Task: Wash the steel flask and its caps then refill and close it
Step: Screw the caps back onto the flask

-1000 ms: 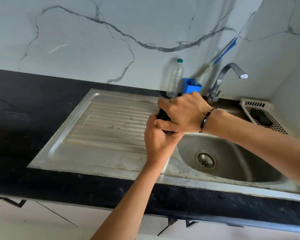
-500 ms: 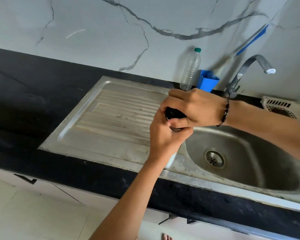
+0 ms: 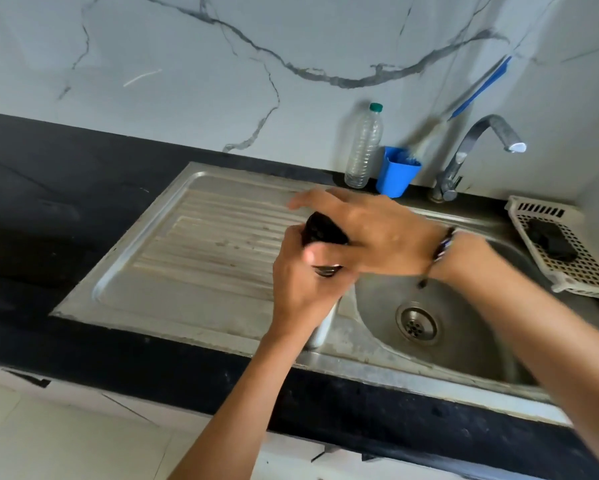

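The flask (image 3: 320, 327) is gripped upright by the left hand (image 3: 301, 289) over the sink (image 3: 464, 344) edge, likely so the black cap (image 3: 322, 230), pinched by the half-spread right hand (image 3: 370, 233), can be turned.

The sink (image 3: 464, 348) was brushed steel, dull and water-stained, its ribbed drainboard (image 3: 201, 244) streaked with chalky residue. Behind the sink stood a clear ribbed plastic bottle (image 3: 363, 147) and a glossy blue plastic cup (image 3: 396, 174), beside a polished metal tap (image 3: 471, 150). The countertop (image 3: 49, 188) around the sink looked like matt black stone; the wall (image 3: 187, 64) behind was smooth veined marble. The flask (image 3: 320, 332) showed pale satin metal under a glossy black cap (image 3: 320, 228).
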`<action>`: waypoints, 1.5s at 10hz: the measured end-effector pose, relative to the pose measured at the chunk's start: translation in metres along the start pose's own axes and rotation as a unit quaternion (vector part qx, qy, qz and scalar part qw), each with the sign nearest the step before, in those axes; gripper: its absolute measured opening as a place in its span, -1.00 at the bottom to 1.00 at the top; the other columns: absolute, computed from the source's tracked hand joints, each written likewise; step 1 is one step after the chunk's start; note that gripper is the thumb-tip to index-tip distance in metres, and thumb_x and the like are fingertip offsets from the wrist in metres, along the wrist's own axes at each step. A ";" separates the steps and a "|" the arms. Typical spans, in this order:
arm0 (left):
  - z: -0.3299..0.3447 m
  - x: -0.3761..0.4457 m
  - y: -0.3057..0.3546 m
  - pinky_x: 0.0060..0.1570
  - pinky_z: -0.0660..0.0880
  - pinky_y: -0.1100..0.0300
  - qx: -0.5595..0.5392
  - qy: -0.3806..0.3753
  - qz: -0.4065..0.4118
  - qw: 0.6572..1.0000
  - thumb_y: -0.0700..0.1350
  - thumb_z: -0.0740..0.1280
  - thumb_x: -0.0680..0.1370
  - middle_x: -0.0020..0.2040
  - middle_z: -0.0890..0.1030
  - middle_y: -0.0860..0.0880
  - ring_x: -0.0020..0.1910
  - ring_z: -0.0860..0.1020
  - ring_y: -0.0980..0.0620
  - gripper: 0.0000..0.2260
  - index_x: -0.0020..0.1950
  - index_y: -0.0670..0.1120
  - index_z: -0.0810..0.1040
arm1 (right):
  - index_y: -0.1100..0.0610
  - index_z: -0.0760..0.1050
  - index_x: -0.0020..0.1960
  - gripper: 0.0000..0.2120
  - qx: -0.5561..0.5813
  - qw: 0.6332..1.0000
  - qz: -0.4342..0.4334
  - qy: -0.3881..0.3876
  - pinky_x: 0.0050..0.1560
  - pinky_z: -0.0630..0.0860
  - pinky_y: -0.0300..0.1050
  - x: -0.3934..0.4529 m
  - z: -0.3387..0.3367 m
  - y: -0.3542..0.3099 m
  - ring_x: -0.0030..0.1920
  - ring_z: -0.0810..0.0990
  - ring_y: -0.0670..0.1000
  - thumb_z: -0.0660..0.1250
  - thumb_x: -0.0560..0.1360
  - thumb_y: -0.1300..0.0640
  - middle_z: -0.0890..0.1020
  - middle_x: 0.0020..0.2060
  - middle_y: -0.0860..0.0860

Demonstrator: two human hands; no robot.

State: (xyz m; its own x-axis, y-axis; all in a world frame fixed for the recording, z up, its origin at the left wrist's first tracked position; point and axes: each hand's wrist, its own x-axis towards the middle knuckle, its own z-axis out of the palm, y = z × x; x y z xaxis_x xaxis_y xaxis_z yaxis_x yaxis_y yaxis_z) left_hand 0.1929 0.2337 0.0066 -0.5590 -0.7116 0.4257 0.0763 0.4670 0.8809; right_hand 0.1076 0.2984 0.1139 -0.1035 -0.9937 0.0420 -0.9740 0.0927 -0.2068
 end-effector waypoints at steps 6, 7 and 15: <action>0.011 -0.002 0.000 -0.32 0.38 0.43 -0.044 0.029 -0.028 0.998 -0.05 0.41 0.35 -0.22 0.47 -0.03 -0.25 0.50 0.22 -0.75 -0.11 -0.12 0.41 | 0.13 0.39 -0.32 -0.52 -0.293 0.928 0.040 0.226 -0.44 -0.13 -0.30 0.007 0.022 -0.012 -0.59 0.45 0.08 0.05 0.48 -0.25 0.43 -0.60 0.03; 0.015 -0.009 0.001 -0.16 0.39 0.37 -0.002 0.033 -0.040 0.999 0.16 0.16 0.37 -0.09 0.54 0.04 -0.15 0.49 0.26 -0.62 -0.04 -0.13 0.44 | 0.03 0.31 -0.40 -0.60 -0.191 0.959 0.165 0.133 -0.51 -0.06 -0.27 0.005 0.065 -0.023 -0.35 0.59 0.00 0.21 0.51 -0.17 0.37 -0.50 -0.07; 0.010 -0.005 0.011 -0.17 0.58 0.11 0.021 0.066 -0.035 0.997 0.14 0.39 0.22 -0.05 0.60 -0.01 -0.08 0.62 0.11 -0.46 0.10 -0.09 0.46 | -0.17 0.42 0.32 -0.52 -0.003 0.975 -0.195 -0.104 0.14 0.45 0.13 0.009 -0.018 0.029 0.18 0.46 0.06 0.30 0.43 0.11 0.46 0.25 -0.02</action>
State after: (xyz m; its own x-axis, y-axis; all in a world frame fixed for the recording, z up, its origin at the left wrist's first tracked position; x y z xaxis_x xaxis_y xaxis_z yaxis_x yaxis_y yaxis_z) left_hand 0.1878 0.2474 0.0121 -0.4482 -0.8049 0.3888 0.0044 0.4330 0.9014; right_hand 0.0746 0.2931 0.1255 0.3178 -0.9446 -0.0826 -0.9321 -0.2953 -0.2096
